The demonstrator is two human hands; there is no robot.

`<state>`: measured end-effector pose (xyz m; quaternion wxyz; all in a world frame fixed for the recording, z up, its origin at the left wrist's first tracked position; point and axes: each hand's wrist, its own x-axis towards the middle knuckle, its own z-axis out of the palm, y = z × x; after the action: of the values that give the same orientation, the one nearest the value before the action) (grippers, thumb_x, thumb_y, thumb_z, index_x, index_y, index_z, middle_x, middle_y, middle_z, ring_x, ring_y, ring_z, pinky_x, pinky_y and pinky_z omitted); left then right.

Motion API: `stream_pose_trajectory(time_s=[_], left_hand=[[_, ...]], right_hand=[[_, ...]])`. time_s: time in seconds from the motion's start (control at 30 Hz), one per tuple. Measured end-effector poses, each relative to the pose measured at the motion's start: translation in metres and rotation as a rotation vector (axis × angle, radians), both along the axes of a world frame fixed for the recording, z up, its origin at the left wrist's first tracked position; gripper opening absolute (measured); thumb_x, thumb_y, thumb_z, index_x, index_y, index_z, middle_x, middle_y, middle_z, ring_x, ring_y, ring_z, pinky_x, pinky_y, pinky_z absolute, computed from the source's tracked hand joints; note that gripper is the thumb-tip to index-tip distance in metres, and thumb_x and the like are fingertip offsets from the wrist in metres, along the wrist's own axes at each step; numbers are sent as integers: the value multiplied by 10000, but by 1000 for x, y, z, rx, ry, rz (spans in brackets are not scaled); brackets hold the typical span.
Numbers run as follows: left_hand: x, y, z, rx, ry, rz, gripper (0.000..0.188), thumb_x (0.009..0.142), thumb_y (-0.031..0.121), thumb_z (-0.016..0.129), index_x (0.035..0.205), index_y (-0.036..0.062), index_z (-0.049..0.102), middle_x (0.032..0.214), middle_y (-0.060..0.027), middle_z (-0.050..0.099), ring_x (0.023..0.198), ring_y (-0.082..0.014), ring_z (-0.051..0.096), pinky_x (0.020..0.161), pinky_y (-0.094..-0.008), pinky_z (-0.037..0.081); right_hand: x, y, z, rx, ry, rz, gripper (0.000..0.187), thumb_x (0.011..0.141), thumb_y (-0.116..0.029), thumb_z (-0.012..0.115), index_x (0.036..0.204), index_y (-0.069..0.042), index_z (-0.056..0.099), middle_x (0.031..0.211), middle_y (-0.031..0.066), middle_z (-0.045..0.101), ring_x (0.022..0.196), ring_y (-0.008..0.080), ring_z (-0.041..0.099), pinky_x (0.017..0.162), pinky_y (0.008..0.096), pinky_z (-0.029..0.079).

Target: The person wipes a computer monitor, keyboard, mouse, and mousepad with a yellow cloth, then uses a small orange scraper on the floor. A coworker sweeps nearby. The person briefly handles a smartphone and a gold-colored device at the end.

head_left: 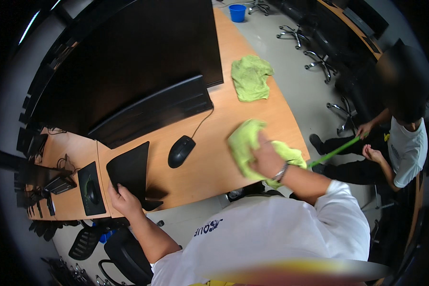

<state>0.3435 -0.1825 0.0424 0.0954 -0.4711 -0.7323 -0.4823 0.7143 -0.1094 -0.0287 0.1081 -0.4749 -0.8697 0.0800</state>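
Note:
My left hand (125,200) grips the near edge of a thin black mouse pad (131,169), which is bent and partly raised off the wooden desk (209,162). My right hand (268,158), with a bracelet at the wrist, presses on a lime-green cloth (245,143) near the desk's right end. Part of that hand and cloth is blurred. Between my hands lies a black computer mouse (181,151), its cable running back toward the keyboard. A second green cloth (251,78) lies crumpled farther back on the desk.
A large black monitor (128,52) stands behind a black keyboard (152,107) that is tilted up against it. Another mouse pad (91,188) with a mouse is at the left. On the right, a co-worker (407,148) holds a green stick (336,151). A blue bucket (237,13) and wheeled chairs stand beyond.

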Motion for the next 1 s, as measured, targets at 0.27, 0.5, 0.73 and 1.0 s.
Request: stream_pose_trajectory(time_s=[0.27, 0.5, 0.73, 1.0], left_hand=[[32, -19, 5, -88, 59, 93, 260, 817, 10, 416, 1050, -41, 520, 905, -179, 588, 811, -259, 574, 743, -312, 434], [33, -21, 23, -38, 16, 7, 275, 829, 31, 411, 1073, -55, 503, 996, -149, 568, 890, -217, 540, 811, -290, 399], [33, -22, 23, 50, -13, -38, 265, 841, 37, 410, 1069, -59, 505, 1012, -137, 558, 913, -202, 521, 833, -280, 380], [66, -8, 38, 220, -178, -294, 249, 850, 11, 412, 1067, -70, 504, 949, -129, 574, 846, -166, 531, 769, -257, 410]], right_hand=[[-64, 99, -24, -7, -130, 30, 493, 772, -302, 537, 1245, -225, 423, 1296, 148, 346, 1151, 335, 370, 832, 485, 369], [41, 100, -27, 72, -124, -316, 487, 722, -250, 584, 1194, -209, 471, 1196, 140, 426, 1052, 310, 450, 781, 459, 408], [123, 18, -32, 123, -66, -519, 417, 651, -158, 596, 1067, -157, 567, 945, 154, 500, 841, 325, 524, 719, 424, 441], [235, -53, -65, -356, -112, -902, 348, 713, -191, 522, 1047, -101, 558, 990, 188, 519, 942, 364, 507, 830, 401, 420]])
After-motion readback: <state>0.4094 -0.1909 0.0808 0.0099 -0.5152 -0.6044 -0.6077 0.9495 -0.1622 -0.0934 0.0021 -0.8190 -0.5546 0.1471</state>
